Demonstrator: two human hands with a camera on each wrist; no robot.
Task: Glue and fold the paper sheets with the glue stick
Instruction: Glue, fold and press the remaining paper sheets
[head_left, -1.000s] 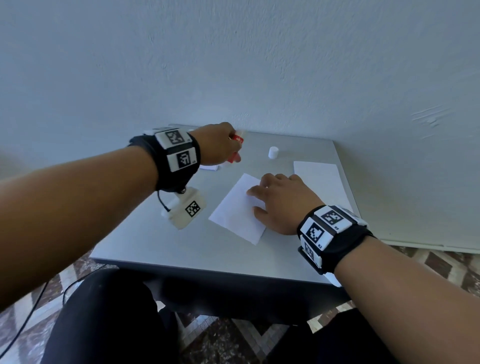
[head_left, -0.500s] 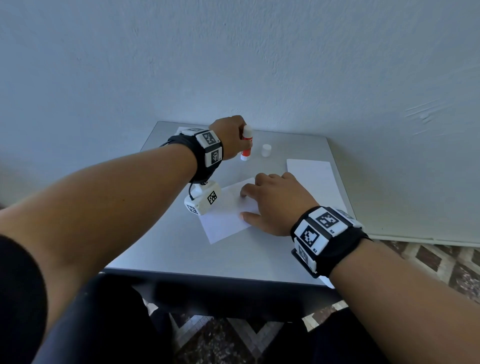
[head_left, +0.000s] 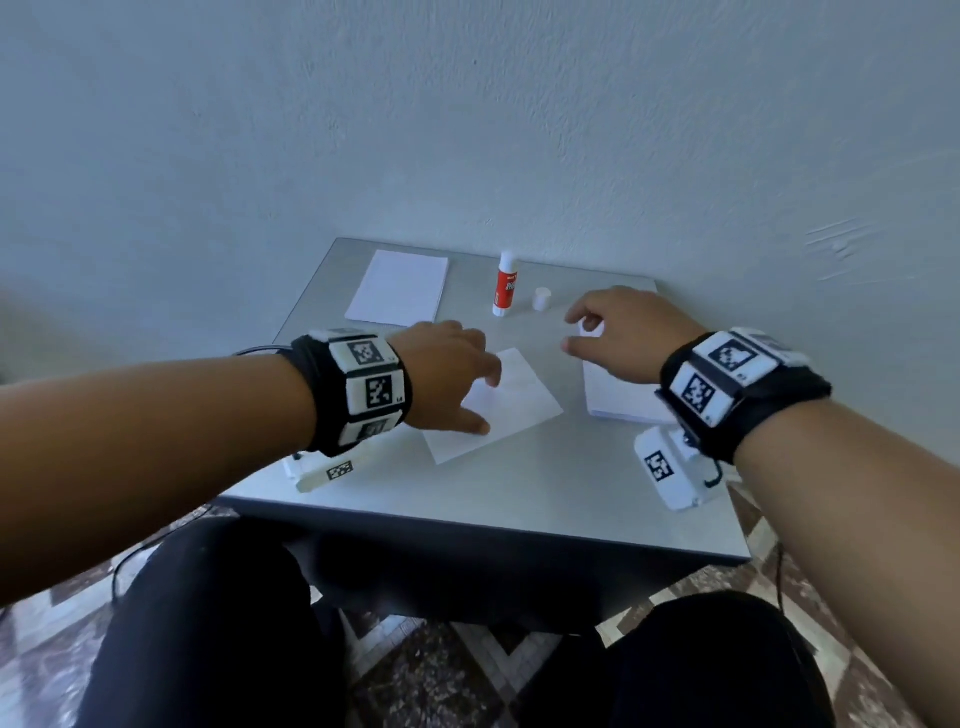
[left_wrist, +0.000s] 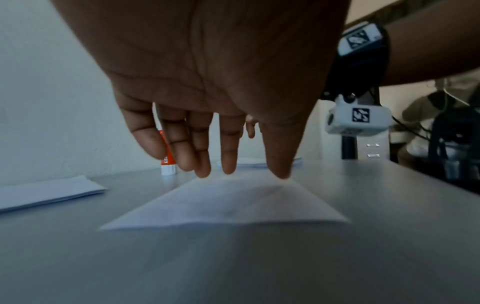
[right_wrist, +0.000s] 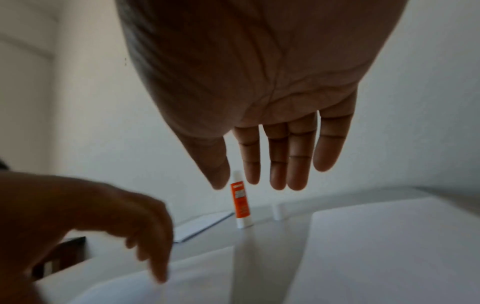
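A single white paper sheet (head_left: 511, 410) (left_wrist: 228, 207) lies slanted at the middle of the grey table (head_left: 519, 499). My left hand (head_left: 452, 379) (left_wrist: 226, 156) hovers over its left part with straight fingers; the fingertips (left_wrist: 228, 170) reach its far edge. The red and white glue stick (head_left: 506, 285) (right_wrist: 241, 203) (left_wrist: 168, 160) stands upright and uncapped near the back edge, with nobody holding it. Its white cap (head_left: 541, 299) (right_wrist: 278, 211) stands just to its right. My right hand (head_left: 618, 332) (right_wrist: 272, 164) floats above the paper stack (head_left: 623, 400) (right_wrist: 389, 246) at the right, fingers relaxed, holding nothing.
A second white paper stack (head_left: 399, 288) (left_wrist: 44, 195) lies at the back left of the table. A plain wall (head_left: 467, 130) rises directly behind the table. Patterned floor tiles (head_left: 441, 675) and my dark-clad legs show below the table's front edge.
My left hand set the glue stick upright at the back and came down onto the middle sheet. My right hand lifted off that sheet and moved right, over the stack.
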